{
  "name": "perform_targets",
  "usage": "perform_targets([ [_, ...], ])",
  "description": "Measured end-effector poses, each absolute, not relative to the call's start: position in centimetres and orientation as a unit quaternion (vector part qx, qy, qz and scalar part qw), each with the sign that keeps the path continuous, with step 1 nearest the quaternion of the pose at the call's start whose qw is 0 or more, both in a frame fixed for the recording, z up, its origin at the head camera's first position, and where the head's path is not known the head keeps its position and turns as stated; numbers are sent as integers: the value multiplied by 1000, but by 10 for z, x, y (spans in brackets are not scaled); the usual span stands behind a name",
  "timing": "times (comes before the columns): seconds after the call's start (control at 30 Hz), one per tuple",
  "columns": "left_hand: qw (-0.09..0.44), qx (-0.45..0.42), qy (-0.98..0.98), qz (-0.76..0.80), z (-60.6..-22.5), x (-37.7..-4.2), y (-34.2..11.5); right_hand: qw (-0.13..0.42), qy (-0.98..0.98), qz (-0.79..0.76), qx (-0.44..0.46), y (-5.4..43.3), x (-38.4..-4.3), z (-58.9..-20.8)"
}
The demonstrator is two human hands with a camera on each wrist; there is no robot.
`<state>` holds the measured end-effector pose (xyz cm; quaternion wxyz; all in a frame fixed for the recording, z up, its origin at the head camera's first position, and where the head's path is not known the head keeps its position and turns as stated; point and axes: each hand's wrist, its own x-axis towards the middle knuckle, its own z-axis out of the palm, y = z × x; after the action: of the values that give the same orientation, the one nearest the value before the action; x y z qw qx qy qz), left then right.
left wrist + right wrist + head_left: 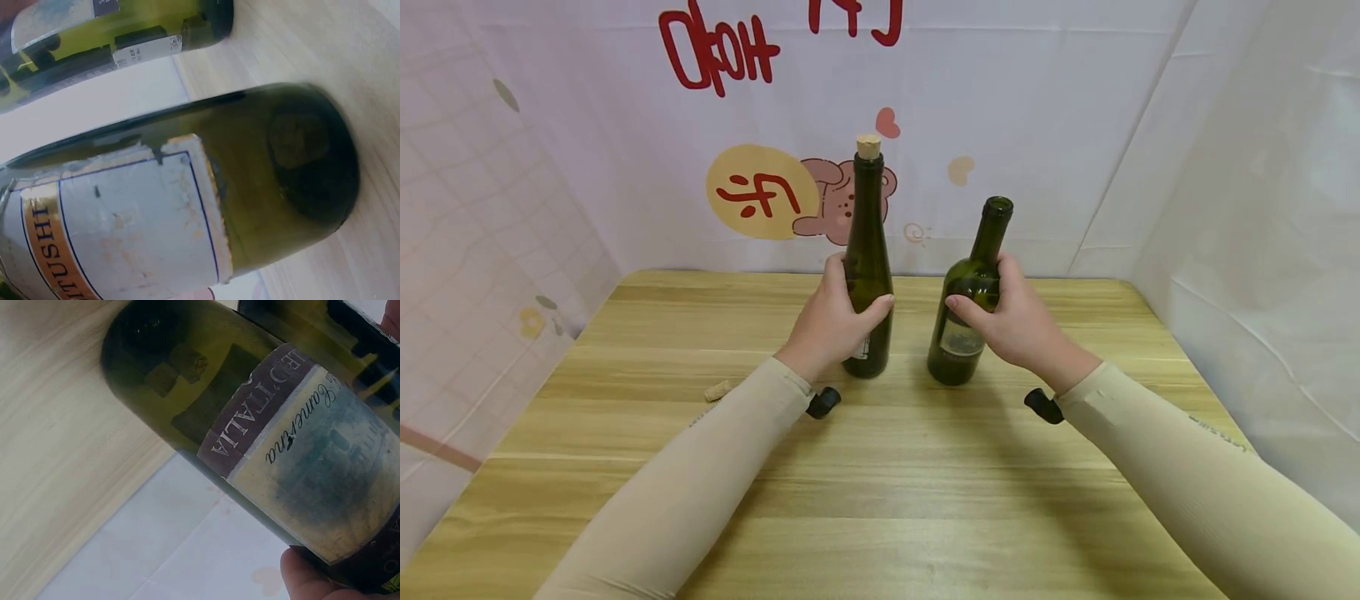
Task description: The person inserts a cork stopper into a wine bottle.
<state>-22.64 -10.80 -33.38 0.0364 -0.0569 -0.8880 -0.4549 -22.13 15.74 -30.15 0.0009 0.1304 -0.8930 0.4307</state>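
My left hand (pixel 829 325) grips a tall, dark green wine bottle (pixel 868 221) around its body, thumb across the near side. A pale cork (pixel 868 148) sits in that bottle's mouth and sticks up above the rim. In the left wrist view a worn white label (pixel 137 219) covers its side. To the right, my right hand (pixel 1021 321) holds a shorter green wine bottle (pixel 947 367) near the shoulder. Its mouth has no cork, and it leans with its neck to the right. Its cream and purple label (pixel 331 469) fills much of the right wrist view.
A second cork (pixel 718 391) lies on the wooden table (pixel 880 517) left of the bottles, close to my left forearm. Behind the table hangs a white printed cloth (pixel 1030 108). More pale cloth (pixel 1262 208) closes off the right side.
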Motion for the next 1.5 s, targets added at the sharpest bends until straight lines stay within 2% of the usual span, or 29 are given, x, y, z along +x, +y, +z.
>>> perform_targets([
  [0.6,16,-95,-876,-472,-331,-224,-122,2,-898,422,126,159,-221,-305],
  [1.2,-46,-100,-938,-330,-327,-211,-181,0,-897,424,127,159,-220,-303],
  [1.5,-95,-85,-959,-254,-332,-195,-219,3,-896,425,130,160,-222,-305],
])
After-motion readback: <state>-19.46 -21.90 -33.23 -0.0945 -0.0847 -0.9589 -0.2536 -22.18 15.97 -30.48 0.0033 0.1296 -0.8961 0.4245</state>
